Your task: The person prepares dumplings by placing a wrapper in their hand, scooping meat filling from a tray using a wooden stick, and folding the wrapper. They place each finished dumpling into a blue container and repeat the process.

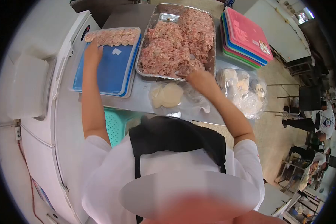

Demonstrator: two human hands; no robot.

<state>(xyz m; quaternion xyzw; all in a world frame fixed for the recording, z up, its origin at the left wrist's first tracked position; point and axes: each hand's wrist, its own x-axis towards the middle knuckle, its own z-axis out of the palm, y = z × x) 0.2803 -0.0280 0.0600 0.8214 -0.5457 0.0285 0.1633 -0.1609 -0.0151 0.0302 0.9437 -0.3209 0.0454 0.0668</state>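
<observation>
My left hand [93, 52] is at the left end of a row of pale meat dumplings [117, 36] along the far edge of a blue tray [108, 71]. Its fingertips are bent down onto the dumpling at that end. A small white scrap [116, 51] lies on the tray. My right hand [200, 79] is closed at the near right edge of a metal pan [141, 69] heaped with ground meat [164, 52]. What it grips is hidden, perhaps a tool reaching into the meat. Round dough wrappers [170, 95] lie on plastic in front of the pan.
A stack of coloured lidded trays [248, 35] stands right of the pan. Bagged stacks of wrappers [242, 89] sit at the table's right side. A green perforated basket [115, 125] is below the near edge. A white freezer [59, 93] borders the left. Other people [326, 121] are far right.
</observation>
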